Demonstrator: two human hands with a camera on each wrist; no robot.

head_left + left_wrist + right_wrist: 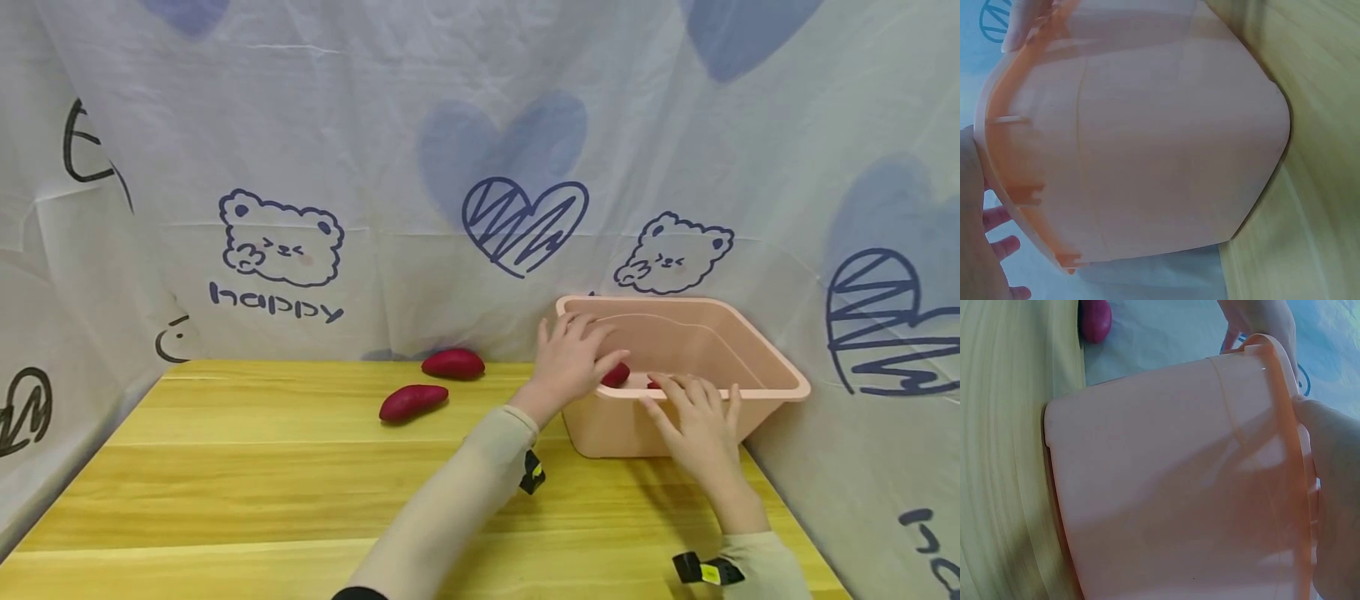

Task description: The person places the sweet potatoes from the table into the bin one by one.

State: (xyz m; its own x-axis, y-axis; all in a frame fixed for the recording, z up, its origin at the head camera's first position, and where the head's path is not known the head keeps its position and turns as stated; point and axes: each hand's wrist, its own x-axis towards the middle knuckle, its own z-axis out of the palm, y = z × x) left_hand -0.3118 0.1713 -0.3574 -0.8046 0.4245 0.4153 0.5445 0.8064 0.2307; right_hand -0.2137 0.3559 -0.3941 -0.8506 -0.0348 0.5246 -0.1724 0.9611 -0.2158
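Note:
A pink plastic tub (752,367) stands at the right end of the wooden table (247,492). My left hand (576,357) grips its left rim, with the fingers reaching over into the tub. My right hand (696,414) holds the near rim, fingers spread over the edge. Two red sweet potatoes (617,375) lie inside, partly hidden by my hands. The left wrist view is filled by the tub's outer wall (1147,137), with my left hand (975,244) at its rim. In the right wrist view my right hand (1335,500) wraps the tub's rim (1285,425).
Two more red sweet potatoes lie on the table left of the tub, one (453,364) near the back and one (412,402) nearer to me. A printed white cloth (480,167) walls in the back and both sides. The tub sits close to the right cloth wall.

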